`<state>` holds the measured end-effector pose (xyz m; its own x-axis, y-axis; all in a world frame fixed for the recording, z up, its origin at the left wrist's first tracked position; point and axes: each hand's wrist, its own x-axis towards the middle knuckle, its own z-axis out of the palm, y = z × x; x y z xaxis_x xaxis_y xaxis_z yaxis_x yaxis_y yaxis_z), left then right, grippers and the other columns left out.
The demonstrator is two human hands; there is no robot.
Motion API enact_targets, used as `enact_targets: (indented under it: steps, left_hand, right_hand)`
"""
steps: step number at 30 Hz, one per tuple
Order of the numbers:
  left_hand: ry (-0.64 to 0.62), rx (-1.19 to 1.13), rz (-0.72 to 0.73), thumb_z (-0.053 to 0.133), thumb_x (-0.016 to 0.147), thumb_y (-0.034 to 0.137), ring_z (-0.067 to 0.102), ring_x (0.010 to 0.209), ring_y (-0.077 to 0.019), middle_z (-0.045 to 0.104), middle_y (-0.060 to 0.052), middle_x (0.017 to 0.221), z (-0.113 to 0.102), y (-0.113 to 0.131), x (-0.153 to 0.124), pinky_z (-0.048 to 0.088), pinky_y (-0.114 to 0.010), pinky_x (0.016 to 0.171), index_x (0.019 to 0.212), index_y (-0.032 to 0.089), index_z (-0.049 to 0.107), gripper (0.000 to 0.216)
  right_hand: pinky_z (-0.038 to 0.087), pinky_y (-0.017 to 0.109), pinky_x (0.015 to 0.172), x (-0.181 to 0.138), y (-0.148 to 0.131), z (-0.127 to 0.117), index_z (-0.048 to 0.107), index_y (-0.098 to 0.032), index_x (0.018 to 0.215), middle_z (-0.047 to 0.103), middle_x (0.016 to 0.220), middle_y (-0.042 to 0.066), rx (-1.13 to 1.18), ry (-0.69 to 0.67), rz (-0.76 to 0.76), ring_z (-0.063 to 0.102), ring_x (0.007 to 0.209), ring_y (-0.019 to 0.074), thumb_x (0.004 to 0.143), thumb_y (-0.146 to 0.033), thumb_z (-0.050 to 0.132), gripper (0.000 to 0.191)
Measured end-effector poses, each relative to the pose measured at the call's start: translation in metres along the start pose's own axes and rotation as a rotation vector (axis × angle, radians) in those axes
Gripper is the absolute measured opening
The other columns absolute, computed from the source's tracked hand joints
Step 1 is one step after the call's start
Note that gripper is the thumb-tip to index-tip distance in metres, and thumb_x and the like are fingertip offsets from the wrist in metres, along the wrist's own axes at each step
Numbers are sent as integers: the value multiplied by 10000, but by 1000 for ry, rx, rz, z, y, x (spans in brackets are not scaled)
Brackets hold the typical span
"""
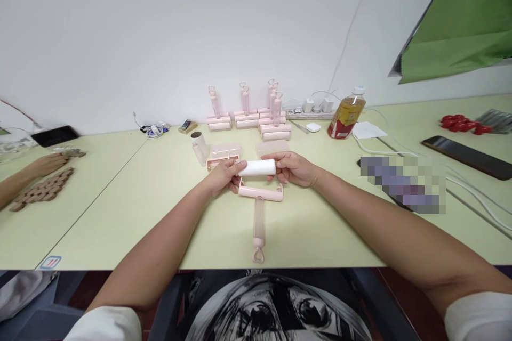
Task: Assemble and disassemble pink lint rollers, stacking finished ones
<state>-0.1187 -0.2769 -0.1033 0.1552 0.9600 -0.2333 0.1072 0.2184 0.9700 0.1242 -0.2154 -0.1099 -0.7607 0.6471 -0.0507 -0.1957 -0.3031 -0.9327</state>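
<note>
Tabletop (100,213), white roll (258,167), labelled bottle (346,117)

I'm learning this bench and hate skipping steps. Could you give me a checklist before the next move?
1. White roll held between left hand and right hand: ok.
2. Pink roller handle lying on the table, heart-shaped loop toward the person: ok.
3. Handle holds no roll: ok.
4. Drink bottle capped and apart from both hands: ok.
5. Loose edge on the roll's surface: cannot tell, too small to see.
</note>
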Motion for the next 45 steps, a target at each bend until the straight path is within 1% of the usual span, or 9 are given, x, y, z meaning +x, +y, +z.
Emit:
enact_targets:
  steps: [6,14,17,22,26,30,36,39,45]
  left_hand:
    - [25,55,21,741,643,686,585,470,-142,606,-28,554,3,-1,0,491,-230,359,828,164,544,588]
    - [54,80,24,743,671,651,583,463,-145,599,-26,543,4,-1,-1,497,-245,369,786,171,525,540]
    - [60,85,30,749,665,646,588,473,-148,590,-19,542,5,1,-2,492,-243,367,757,181,499,536]
    - [69,132,57,729,667,667,587,501,-141,613,-18,602,5,3,-6,467,-231,373,758,193,480,543]
    - [145,248,129,689,733,639,543,455,-118,576,10,536,3,4,-7,392,-200,376,730,202,457,495]
    - [164,315,124,677,767,600,451,383,-75,565,14,509,1,3,-6,300,-186,356,718,187,498,453]
    - [39,52,93,729,744,536,475,393,-57,631,8,658,3,5,-6,289,-167,319,808,195,463,437]
    - [30,-69,79,733,748,516,539,416,-65,651,-3,737,3,9,-7,306,-161,315,866,189,473,434]
    - [65,-139,81,667,812,449,618,451,-97,665,-19,780,4,12,-6,364,-168,328,892,161,526,331]
  right_hand:
    - [467,187,330,2,2,-4,614,-75,1082,723,718,91,13,33,-44,734,621,230,733,-147,621,356]
    - [618,290,491,1,2,-8,576,-88,1109,741,805,104,8,3,10,753,679,256,781,-138,606,333]
    - [628,303,523,2,2,-8,566,-96,1099,741,823,109,-13,-22,30,755,698,260,766,-126,610,338]
    - [603,296,454,2,2,-5,571,-120,1050,715,747,60,-51,0,-2,731,617,235,742,-126,617,312]
    - [622,318,551,2,1,-4,581,-134,1003,706,765,53,-47,-2,12,740,681,242,674,-103,615,333]
    - [632,357,604,1,0,-6,594,-134,996,705,800,73,-19,8,48,745,727,266,591,-47,565,415]
    - [650,442,728,4,1,-6,652,-134,898,691,823,63,36,148,38,730,786,247,528,17,497,429]
    - [650,446,751,5,2,-6,667,-139,874,691,841,56,59,205,23,723,807,237,506,34,481,447]
    - [642,453,793,5,2,-5,668,-154,1007,715,971,79,119,157,19,717,896,227,574,44,504,504]
